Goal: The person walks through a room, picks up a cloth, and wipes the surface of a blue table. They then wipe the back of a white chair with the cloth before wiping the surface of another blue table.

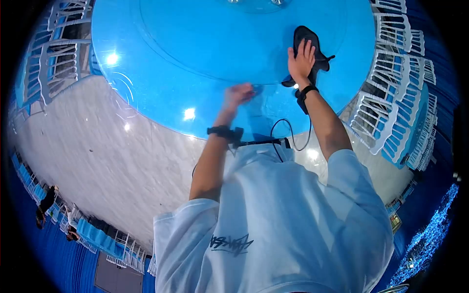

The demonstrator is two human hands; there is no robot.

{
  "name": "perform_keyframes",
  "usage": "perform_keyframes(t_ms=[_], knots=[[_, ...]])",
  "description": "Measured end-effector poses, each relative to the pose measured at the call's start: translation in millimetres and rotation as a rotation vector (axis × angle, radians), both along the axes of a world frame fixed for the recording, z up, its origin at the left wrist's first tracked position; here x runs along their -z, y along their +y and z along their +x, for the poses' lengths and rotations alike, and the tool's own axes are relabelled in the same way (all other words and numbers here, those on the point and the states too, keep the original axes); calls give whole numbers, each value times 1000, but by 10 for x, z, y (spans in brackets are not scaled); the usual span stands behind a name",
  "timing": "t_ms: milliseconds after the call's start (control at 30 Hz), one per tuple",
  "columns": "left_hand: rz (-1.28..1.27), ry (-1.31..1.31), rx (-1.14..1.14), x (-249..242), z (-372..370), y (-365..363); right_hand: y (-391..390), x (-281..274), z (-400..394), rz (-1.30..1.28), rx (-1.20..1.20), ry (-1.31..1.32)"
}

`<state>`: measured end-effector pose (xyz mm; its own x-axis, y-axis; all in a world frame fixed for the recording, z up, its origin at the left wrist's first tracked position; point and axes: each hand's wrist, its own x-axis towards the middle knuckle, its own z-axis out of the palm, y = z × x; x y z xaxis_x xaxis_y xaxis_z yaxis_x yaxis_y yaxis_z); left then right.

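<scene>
My right hand (302, 63) lies flat, with fingers stretched out, on a crumpled black cloth-like thing (320, 57) on the shiny blue round table (205, 34). The palm covers part of it, and dark ends stick out around the hand. Smeared by motion, my left hand (238, 95) is near the table's front edge; its fingers cannot be made out. Both wrists wear a dark band. A thin dark cable (289, 122) loops between my body and my right wrist.
A round clear turntable (171, 53) lies on the table, with small shiny objects (277, 2) at its far part. White chairs (376, 115) line the right; more white chairs (49, 63) stand at left. A person in dark clothing (46, 202) is at far left.
</scene>
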<state>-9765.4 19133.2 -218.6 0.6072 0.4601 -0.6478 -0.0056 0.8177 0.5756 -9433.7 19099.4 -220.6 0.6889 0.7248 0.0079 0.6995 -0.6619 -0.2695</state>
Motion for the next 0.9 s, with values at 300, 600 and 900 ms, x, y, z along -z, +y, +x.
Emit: perform_keyframes(t_ms=[300,600,900], knots=[[188,375,-525,-219,-1037,1559,-205,-123,-1371,156,-461,50],[64,262,-415,-97,-382,709,-612,-526,-956,43,-646,118],[-27,14,198,-386,194,-191,-493,-33,-458,232,56,-21]])
